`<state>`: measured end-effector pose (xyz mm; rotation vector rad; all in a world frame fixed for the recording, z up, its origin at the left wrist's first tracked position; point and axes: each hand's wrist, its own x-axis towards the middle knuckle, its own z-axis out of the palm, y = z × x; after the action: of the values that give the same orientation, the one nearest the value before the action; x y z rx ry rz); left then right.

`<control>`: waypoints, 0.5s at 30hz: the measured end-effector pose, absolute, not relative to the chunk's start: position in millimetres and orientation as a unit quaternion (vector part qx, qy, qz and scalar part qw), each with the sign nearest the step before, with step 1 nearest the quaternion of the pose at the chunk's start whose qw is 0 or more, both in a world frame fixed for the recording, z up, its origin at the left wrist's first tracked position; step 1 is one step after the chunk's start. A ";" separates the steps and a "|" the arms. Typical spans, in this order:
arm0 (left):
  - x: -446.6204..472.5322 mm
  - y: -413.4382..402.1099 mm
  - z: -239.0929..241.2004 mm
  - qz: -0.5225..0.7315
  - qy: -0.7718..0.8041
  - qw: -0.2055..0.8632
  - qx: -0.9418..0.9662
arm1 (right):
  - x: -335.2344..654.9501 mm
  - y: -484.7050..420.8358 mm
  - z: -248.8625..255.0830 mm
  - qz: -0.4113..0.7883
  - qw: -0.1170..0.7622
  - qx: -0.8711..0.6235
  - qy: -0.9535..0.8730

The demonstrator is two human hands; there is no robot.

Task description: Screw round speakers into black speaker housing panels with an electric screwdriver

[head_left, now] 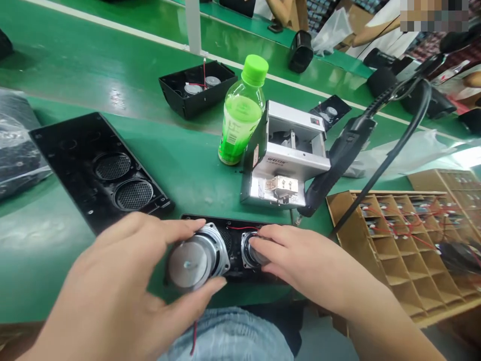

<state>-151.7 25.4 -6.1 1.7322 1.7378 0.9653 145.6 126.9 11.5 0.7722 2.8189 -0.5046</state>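
Note:
A black speaker panel (233, 250) lies at the near edge of the green bench, with two round silver speaker drivers in it. My left hand (124, 286) curls round the left driver (193, 260), thumb below it and fingers above. My right hand (300, 263) has its fingers closed over the right driver (251, 249), which is mostly hidden. A thin red wire (242, 228) runs between the drivers, and another red wire hangs down over my lap.
A second black panel (97, 170) with two mesh grilles lies to the left. Behind stand a green drink bottle (242, 113), a silver metal machine (289, 158) and a black tool with a cable (338, 160). A divided cardboard tray (406, 240) holds wired parts on the right. Another person sits at the far right.

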 end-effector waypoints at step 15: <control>-145.0 38.0 -1.1 0.321 0.613 0.224 0.687 | 154.6 129.5 18.9 -0.252 -0.002 0.293 0.922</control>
<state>-145.0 38.0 -1.1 1.8950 1.6909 0.8870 154.6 129.5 18.9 0.9210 2.9022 -0.7933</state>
